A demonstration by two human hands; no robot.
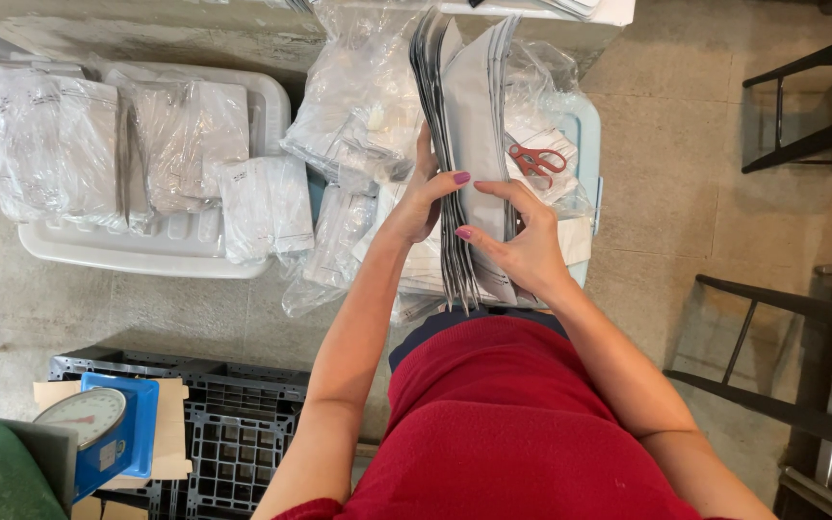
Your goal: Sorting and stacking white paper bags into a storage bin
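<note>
While my left hand (423,197) grips the near-left edge of a stack of flat grey mailer bags (469,144), thumb curled over the front sheets, my right hand (522,241) pinches the rightmost bags between thumb and fingers, parting them from the rest. I hold the stack on edge, its long axis running away from me, over a pale blue bin (585,130) full of clear plastic packets. Red-handled scissors (536,162) lie just right of the stack. A white tray (146,252) of bagged items sits well to my left, with a blue dial scale (98,429) nearer me.
</note>
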